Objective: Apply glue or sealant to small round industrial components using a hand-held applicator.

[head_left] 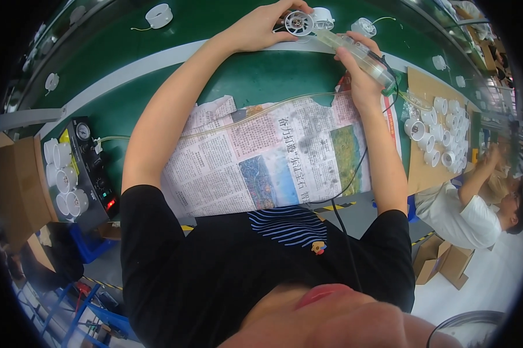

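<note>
At the far side of the green bench, my left hand (265, 26) is closed around a small round white fan housing (299, 24), its spoked face and hub showing. My right hand (363, 78) grips a translucent dispensing syringe (377, 71), angled with its tip at the fan housing's right edge. Whether the tip touches the housing is too small to tell. Just behind that tip stands another white housing (323, 19). A thin clear tube (273, 107) runs from the syringe's green cap side across the bench to a black dispenser box (90, 168) with a gauge.
Newspaper (261, 153) covers the near bench. White housings (64, 180) sit on the dispenser; several more (432, 136) stand on cardboard (421, 174) at the right. Beyond a pale rail (174, 56) lie wired housings (159, 16). A black cable (351, 182) hangs near my right arm. A co-worker (470, 211) sits at the right.
</note>
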A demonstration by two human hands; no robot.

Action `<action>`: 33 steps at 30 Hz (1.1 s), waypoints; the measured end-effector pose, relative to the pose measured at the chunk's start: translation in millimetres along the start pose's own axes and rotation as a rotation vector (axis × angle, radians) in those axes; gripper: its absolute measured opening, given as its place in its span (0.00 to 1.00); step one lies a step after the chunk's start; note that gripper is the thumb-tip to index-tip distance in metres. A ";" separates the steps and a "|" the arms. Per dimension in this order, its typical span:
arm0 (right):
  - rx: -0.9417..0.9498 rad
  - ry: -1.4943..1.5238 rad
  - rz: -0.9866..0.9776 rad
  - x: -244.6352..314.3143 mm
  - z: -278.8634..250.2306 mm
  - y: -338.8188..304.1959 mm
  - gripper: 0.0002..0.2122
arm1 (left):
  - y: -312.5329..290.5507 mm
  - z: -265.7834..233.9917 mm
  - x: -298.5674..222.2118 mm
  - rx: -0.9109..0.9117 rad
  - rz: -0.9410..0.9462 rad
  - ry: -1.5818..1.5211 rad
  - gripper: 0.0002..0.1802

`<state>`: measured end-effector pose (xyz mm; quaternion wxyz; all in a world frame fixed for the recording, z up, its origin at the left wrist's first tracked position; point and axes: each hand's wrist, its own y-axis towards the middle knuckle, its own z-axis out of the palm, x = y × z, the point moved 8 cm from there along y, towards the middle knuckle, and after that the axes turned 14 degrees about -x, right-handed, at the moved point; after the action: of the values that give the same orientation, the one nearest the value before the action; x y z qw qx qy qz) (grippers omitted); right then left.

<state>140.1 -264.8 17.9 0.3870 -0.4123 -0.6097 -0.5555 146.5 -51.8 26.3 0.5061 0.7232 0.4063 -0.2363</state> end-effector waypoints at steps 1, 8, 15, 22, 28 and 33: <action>-0.011 -0.003 0.008 -1.6 -0.4 -0.1 0.19 | -0.9 0.6 4.4 0.021 -0.064 0.027 0.30; 0.041 0.095 -0.051 -2.9 0.2 3.0 0.17 | -0.8 -0.1 -4.0 0.020 -0.073 -0.023 0.30; 0.045 0.011 0.096 -6.6 0.7 -2.4 0.15 | -1.9 -1.9 -2.7 0.011 -0.065 -0.019 0.30; 0.052 0.072 -0.042 -0.8 2.8 -0.8 0.16 | -1.5 -2.1 1.0 0.017 -0.082 -0.010 0.30; 0.007 0.023 0.055 -13.5 -2.6 3.7 0.17 | -1.2 -2.8 -1.4 0.001 -0.046 0.004 0.30; 0.050 0.035 0.027 -15.0 1.2 2.9 0.16 | -1.7 -3.6 -2.4 -0.002 -0.053 -0.003 0.30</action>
<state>148.2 -264.6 4.9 0.4152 -0.4010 -0.6108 -0.5420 143.6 -49.0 28.5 0.5008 0.7114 0.4249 -0.2502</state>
